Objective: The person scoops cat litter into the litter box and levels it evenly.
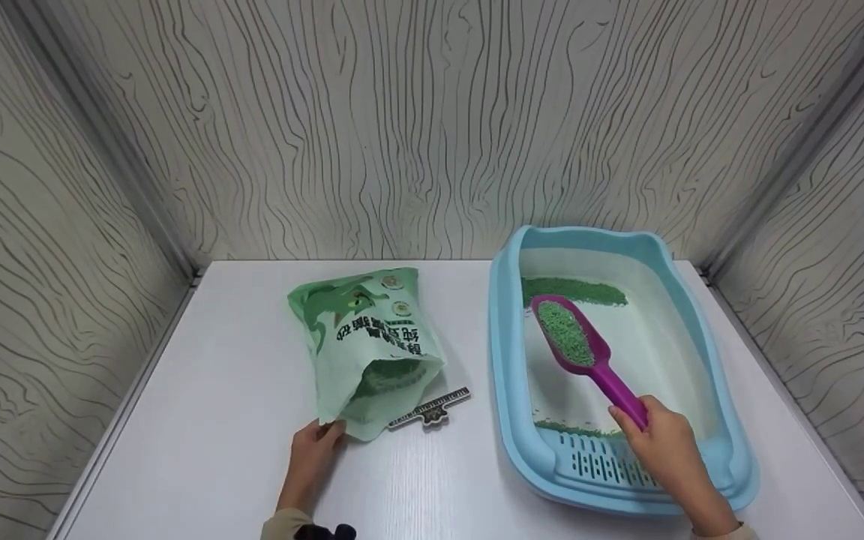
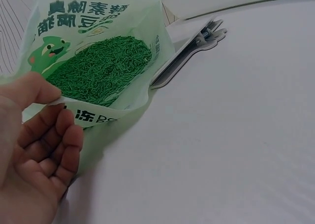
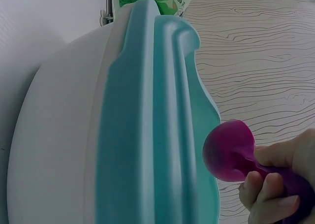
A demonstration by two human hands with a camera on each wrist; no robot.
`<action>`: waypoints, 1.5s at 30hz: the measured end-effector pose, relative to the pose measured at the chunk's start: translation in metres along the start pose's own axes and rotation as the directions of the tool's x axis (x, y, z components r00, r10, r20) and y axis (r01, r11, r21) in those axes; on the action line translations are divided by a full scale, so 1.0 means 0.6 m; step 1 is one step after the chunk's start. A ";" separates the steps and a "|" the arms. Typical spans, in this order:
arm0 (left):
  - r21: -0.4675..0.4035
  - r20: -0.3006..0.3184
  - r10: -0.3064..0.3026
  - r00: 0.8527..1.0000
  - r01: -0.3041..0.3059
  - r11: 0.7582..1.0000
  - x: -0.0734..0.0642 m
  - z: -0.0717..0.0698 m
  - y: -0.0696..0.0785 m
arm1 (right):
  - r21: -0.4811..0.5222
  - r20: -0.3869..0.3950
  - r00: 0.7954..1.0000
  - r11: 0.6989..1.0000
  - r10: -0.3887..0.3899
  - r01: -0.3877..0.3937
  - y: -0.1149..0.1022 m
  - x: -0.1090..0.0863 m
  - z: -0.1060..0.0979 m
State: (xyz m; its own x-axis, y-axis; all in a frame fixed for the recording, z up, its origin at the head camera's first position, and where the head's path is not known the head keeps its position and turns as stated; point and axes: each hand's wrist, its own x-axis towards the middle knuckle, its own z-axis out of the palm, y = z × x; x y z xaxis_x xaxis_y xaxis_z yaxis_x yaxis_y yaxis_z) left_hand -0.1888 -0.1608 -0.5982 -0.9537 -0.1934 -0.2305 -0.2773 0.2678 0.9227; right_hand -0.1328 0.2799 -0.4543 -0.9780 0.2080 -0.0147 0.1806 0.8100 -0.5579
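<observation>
My right hand [image 1: 668, 446] grips the handle of a purple scoop [image 1: 603, 367] above a light blue litter box [image 1: 503, 375]. Green pellets [image 1: 567, 334] fill the scoop's bowl. Inside the box, a strip of the same litter [image 1: 578, 291] lies along the far end, with a thinner line at the near end. On the left, a pale green litter bag [image 1: 372, 330] lies with its mouth facing me. My left hand [image 1: 316, 454] pinches the lip of its opening between thumb and fingers. Green pellets [image 2: 106, 69] show inside the bag in the left wrist view.
A flat clip with a ruler-like strip [image 1: 432, 409] lies on the white table [image 1: 199, 420] beside the bag's mouth. Wood-patterned panels [image 1: 402, 135] stand behind and at both sides. The box's raised rim [image 3: 142, 111] stands close to the scoop in the right wrist view.
</observation>
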 end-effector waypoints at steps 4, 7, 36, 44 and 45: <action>-0.006 0.012 0.033 0.999 -0.033 0.999 -0.002 -0.003 -0.001 | -0.022 -0.037 0.999 1.000 -0.020 0.019 0.003 0.008 -0.006; -0.012 0.021 0.056 0.998 -0.055 0.998 -0.003 -0.005 -0.003 | -0.022 -0.033 0.999 1.000 -0.012 0.012 0.004 0.015 -0.010; -0.031 0.003 -0.004 1.000 0.005 1.000 0.001 -0.001 -0.002 | -0.060 -0.068 0.997 0.997 -0.041 0.037 0.029 0.072 -0.060; -0.047 0.016 -0.011 1.000 0.011 0.999 -0.001 -0.002 -0.001 | -0.060 -0.028 0.999 0.998 -0.020 0.018 0.042 0.087 -0.069; -0.042 0.014 -0.013 1.000 0.013 0.999 -0.001 -0.002 -0.001 | -0.059 -0.019 1.000 0.998 -0.017 0.015 0.043 0.089 -0.070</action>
State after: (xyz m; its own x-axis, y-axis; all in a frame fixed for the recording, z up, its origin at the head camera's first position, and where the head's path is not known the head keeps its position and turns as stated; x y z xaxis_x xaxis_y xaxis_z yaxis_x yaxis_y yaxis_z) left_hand -0.1881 -0.1620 -0.5981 -0.9516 -0.1832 -0.2468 -0.2850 0.2253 0.9317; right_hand -0.1759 0.3349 -0.4345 -0.9787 0.2050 0.0107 0.1713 0.8443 -0.5077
